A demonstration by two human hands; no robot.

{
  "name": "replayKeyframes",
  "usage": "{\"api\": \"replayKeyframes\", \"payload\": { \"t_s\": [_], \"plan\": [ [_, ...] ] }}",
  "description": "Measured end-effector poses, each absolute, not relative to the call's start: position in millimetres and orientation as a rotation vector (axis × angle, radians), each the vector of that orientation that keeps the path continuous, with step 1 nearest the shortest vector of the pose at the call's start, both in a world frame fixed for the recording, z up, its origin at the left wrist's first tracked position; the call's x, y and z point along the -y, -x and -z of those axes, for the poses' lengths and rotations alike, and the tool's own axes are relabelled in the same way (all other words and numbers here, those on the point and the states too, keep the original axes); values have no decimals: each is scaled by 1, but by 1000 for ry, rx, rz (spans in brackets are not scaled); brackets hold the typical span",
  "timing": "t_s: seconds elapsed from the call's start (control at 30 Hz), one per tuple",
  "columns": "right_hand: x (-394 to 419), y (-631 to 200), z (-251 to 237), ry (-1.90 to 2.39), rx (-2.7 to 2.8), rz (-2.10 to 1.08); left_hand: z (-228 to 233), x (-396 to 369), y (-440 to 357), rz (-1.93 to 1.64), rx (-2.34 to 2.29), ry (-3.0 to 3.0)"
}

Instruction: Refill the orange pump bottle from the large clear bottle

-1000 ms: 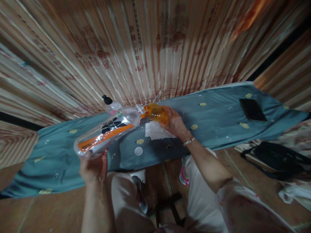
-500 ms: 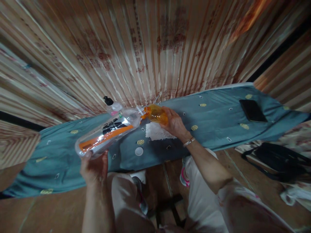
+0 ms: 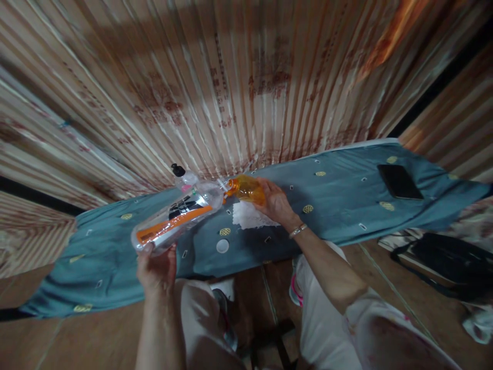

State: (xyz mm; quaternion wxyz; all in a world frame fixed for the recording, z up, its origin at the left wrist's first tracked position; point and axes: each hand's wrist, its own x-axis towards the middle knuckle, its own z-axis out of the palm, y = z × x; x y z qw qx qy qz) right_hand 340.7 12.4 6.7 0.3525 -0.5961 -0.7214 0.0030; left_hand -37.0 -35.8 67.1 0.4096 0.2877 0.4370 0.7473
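Little has changed: left hand [image 3: 156,267] still grips the tilted clear bottle [image 3: 179,221], its mouth meeting the small orange bottle [image 3: 246,189] clasped by right hand [image 3: 275,201] above the blue-clothed counter [image 3: 346,205]; pouring apparently continues

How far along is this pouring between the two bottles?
Done: a white round cap lies off on the blue cloth. In hand: the left hand tips the large clear plastic bottle mouth-to-mouth with the small orange bottle, steadied by the right hand. Left: fill levels are unclear; neither bottle is recapped.
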Motion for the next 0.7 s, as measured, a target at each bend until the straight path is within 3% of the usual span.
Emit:
{"api": "replayKeyframes", "payload": {
  "t_s": [0.7],
  "plan": [
    [-25,-337,-2,1459,1819,-19,-62,33,37,-1843,-1094,-708]
  ]
}}
